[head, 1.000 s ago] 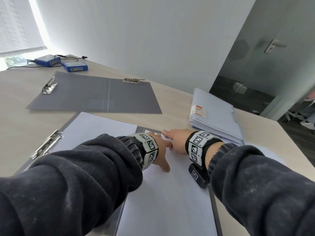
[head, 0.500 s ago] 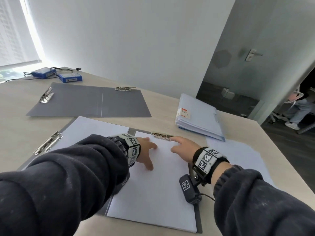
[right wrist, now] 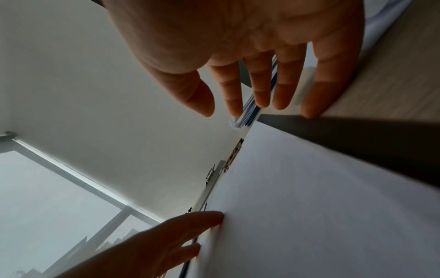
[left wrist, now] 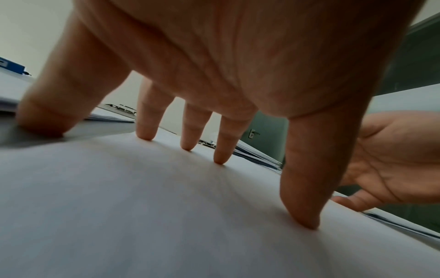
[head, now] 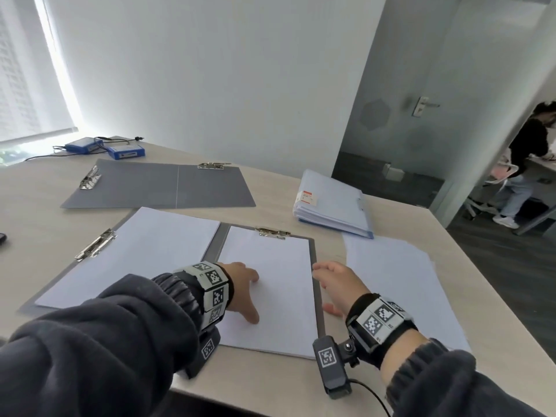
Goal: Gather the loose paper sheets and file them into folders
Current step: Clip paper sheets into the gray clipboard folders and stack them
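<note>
**Loose sheets lie to the right of the right hand**

Left hand (head: pixel 240 288) presses spread, straight fingers on the clipped sheet (head: pixel 270 284) in the near folder (head: pixel 313 251). Right hand (head: pixel 338 281) hovers over the folder's right edge, fingers relaxed and apart, holding nothing. The loose sheets (head: pixel 397 284) lie just beside it, long axis running away from the person; the right hand is nearer.
</note>
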Available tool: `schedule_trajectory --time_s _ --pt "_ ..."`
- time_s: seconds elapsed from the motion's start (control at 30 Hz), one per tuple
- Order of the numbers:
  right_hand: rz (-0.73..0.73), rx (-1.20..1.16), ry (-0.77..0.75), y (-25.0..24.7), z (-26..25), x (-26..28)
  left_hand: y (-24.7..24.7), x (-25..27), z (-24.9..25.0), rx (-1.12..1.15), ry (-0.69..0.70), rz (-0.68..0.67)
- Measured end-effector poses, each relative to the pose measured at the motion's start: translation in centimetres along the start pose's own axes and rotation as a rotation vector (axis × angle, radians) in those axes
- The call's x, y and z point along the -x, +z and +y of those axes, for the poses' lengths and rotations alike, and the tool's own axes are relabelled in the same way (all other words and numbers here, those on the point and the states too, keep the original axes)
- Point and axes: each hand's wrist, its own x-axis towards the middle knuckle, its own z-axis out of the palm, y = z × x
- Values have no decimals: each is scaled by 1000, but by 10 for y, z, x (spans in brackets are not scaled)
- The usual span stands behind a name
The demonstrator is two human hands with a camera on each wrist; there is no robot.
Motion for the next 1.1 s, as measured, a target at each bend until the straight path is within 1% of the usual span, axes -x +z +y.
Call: schedule_trajectory --time_s 0.07,0.17,0.2,0.23,0.27,0.3,0.33,0.43,0.53,0.6,0.67,0.77,0.83,0.87,0.93,1.03,1.1 --pt "33 -104 29 0 0 -1 0 4 1 8 -4 13" --pt "81 -446 188 -3 -1 1 -2 9 -2 40 -22 20" --pt "66 -536 227 -4 1 0 -2 10 -3 59 -21 27" --pt "7 -596 244 -3 2 3 -2 11 -5 82 -21 36" --pt "-85 -617 240 -1 3 5 -2 11 -8 107 -22 48" --pt "-144 -599 229 5 5 8 -2 12 -10 143 -25 61" --pt "-181 -524 204 10 7 11 -1 14 -12 185 -27 80" --pt "-208 -304 117 26 21 9 3 19 -19 284 -39 148" --pt "-278 -280 6 34 19 19 9 26 -21 395 -36 197" --pt "-269 -274 -87 31 16 24 11 32 -20 507 -19 267" --pt "-210 -300 -180 24 14 24 12 39 -20 649 12 367" --pt "-135 -367 -248 5 13 21 11 49 -23 842 57 566" --pt "-108 -427 -270 -11 11 22 10 51 -27 972 74 655" --pt "-96 -442 -283 -18 12 22 9 52 -28 1030 80 662" --pt "-84 -485 -310 -32 13 21 7 53 -28 1129 98 611" --pt "-50 -582 -340 -48 18 15 7 55 -24 1275 184 453" --pt "-28 -642 -347 -58 20 11 9 56 -20 1309 237 304"
